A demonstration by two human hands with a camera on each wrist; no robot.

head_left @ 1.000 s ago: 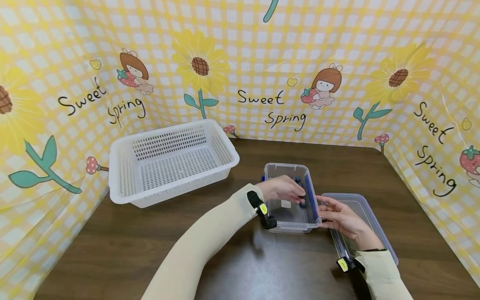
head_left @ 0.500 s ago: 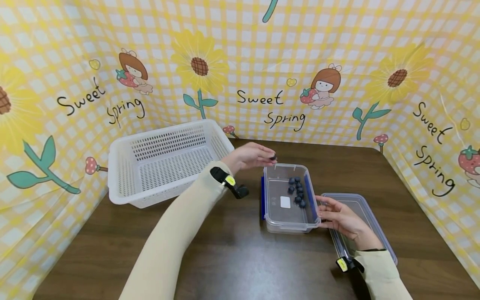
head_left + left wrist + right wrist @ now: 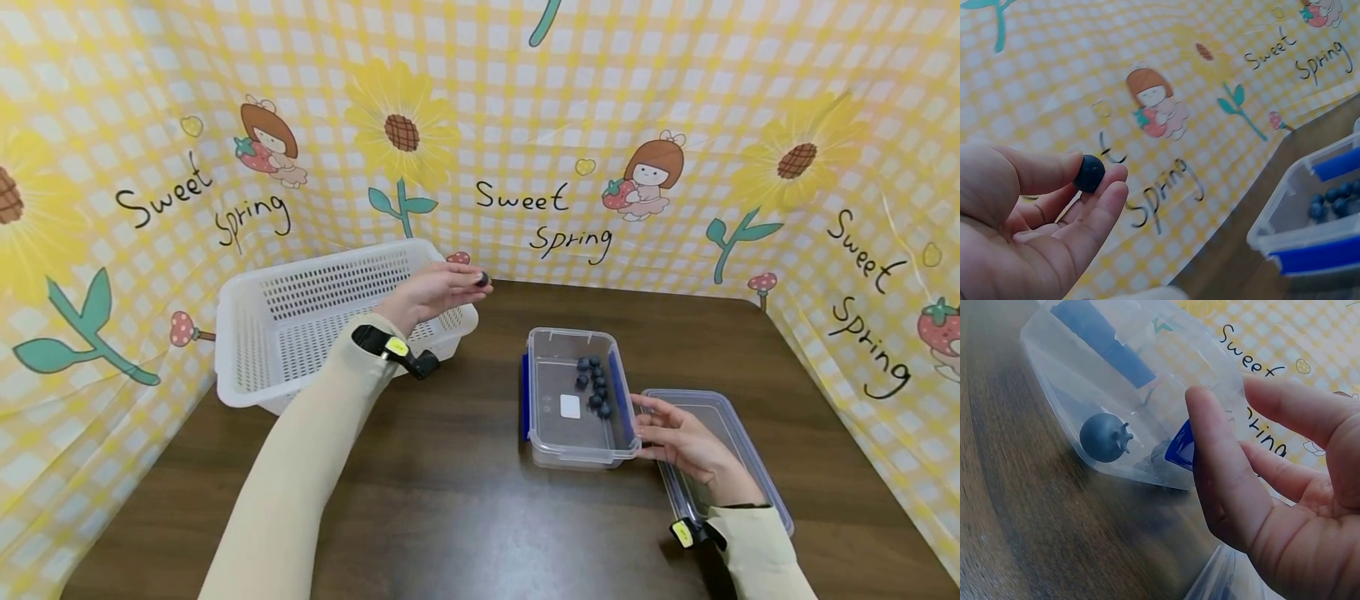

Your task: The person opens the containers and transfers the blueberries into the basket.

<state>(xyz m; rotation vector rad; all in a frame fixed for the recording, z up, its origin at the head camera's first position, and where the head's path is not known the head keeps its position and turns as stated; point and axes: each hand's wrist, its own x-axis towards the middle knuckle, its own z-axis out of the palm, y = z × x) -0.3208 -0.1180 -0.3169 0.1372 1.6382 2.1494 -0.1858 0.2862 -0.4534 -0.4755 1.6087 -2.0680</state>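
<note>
A white basket (image 3: 300,333) stands at the back left of the worktop (image 3: 450,517), and a clear box (image 3: 573,446) with blue clips sits near the middle with a cluster of berries (image 3: 592,383) lying along its right side. The box's lid (image 3: 720,417) lies flat just to its right, partly under my right forearm. Nothing stands between my hands and these things.

My left hand (image 3: 431,292) is raised over the basket's near right corner, and I pinch one dark berry (image 3: 1089,173) between my thumb and fingertips. My right hand (image 3: 675,437) rests against the right wall of the box, fingers loosely spread and holding nothing.

The worktop is dark brown wood. A yellow checked cloth (image 3: 525,100) printed with sunflowers and "Sweet Spring" wraps round it on three sides.
</note>
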